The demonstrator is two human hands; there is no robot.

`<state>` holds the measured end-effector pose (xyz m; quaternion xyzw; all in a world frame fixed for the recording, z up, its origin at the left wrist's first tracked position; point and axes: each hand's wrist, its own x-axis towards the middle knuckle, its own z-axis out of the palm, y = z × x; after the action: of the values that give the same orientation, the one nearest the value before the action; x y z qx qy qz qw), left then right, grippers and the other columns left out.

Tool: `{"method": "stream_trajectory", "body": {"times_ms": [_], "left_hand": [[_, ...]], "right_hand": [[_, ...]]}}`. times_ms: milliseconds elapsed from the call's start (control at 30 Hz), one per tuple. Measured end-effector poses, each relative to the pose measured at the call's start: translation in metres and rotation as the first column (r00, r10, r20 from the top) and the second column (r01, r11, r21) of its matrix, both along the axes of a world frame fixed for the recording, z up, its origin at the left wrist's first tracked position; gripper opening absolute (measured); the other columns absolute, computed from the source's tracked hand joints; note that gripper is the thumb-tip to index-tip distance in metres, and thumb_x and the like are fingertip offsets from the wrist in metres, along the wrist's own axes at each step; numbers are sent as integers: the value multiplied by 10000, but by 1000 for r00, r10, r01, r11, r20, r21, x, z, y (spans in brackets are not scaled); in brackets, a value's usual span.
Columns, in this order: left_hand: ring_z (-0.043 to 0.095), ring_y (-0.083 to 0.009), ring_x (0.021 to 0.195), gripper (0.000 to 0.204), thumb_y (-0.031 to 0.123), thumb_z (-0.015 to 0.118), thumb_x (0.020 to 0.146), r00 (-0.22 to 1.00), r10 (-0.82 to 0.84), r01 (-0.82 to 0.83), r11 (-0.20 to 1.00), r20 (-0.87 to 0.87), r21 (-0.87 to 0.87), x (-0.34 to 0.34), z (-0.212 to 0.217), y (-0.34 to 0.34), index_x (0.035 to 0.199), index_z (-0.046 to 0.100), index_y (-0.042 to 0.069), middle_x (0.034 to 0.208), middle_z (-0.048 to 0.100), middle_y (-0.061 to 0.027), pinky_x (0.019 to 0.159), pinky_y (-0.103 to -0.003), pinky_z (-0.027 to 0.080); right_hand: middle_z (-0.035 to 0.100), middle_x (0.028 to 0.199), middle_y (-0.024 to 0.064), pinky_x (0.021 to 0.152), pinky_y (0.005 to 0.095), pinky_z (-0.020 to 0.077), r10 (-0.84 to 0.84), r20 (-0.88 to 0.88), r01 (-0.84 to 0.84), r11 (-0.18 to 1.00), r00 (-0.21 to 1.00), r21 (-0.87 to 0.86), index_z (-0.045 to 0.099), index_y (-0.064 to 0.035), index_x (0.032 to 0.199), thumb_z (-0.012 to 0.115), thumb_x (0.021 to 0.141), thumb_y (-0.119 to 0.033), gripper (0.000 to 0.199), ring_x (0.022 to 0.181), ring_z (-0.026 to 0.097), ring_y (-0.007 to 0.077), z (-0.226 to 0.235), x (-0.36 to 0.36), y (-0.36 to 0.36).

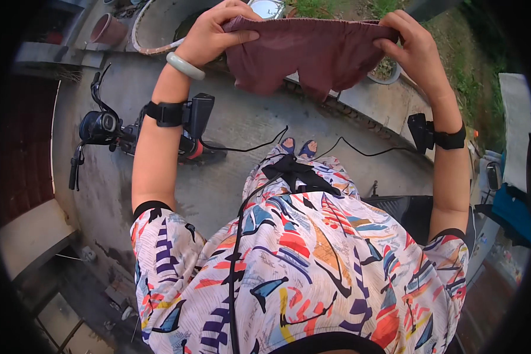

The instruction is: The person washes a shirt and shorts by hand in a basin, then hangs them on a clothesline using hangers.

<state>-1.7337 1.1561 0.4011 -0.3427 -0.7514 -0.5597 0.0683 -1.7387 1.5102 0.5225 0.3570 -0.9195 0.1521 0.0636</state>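
- Up at the top of the view, well out from the body, here are the maroon fabric shorts with a gathered waistband (307,53), stretched wide between two hands!
- Left hand (221,32): thumb and fingers pinched together, gripping the waistband's left end.
- Right hand (416,50): same closed pinch, clamped on the right end.
- Now the edges: the waistband runs nearly level, the leg hems dangle free, a notch between them.
- Behind the right leg, the long pale concrete ledge (374,109) cuts across, and a round pale-rimmed planter (386,72) peeks out near the right hand.
- Plenty of room below the hems: bare grey concrete floor (242,121) reaches to the dark blue sandals (305,148).
- Tighter out left, where a black two-wheeler with a round headlamp (100,125) stands beyond the forearm.
- Around the yard: a terracotta pot (108,29) upper left, green plants (469,76) upper right, a dark red door (26,147) far left.
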Motion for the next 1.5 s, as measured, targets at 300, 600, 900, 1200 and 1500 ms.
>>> {"method": "stream_trajectory", "body": {"times_ms": [300,600,900,1200,1500], "left_hand": [[516,-109,799,416,259,878,699,897,-36,-3,996,440,86,1,13,-18,906,590,43,820,540,-3,735,-249,448],[449,-127,669,480,346,889,672,963,261,-268,877,-73,-400,6,17,-30,830,553,42,728,476,-6,584,-299,407],[426,-76,713,262,137,776,778,989,101,-101,995,110,-11,8,27,18,868,552,34,751,442,32,642,-232,387],[386,-137,649,290,82,736,719,953,301,-297,947,15,-126,-9,28,42,825,470,36,701,396,-19,590,-291,360],[508,-201,729,227,74,733,805,940,340,-311,879,19,-361,0,-20,29,960,576,18,793,563,-81,742,-354,482]], "right_hand": [[521,764,119,615,352,463,-32,-57,31,1000,998,-2,553,-3,829,734,678,-59,242,687,574,258,11,19,-29],[529,761,104,610,328,470,-76,20,78,993,997,-84,579,-1,867,764,698,-85,264,675,577,221,6,28,-25],[611,871,51,668,294,487,-58,201,110,961,978,-254,632,-38,935,788,745,-100,253,776,595,161,-39,46,40],[622,1096,50,688,243,507,-372,274,460,755,887,-467,657,-64,1158,724,832,-59,333,820,625,102,36,119,114],[673,955,22,637,197,485,-816,-131,479,451,562,-753,643,-69,1127,654,905,-88,223,740,613,63,225,234,242]]}}
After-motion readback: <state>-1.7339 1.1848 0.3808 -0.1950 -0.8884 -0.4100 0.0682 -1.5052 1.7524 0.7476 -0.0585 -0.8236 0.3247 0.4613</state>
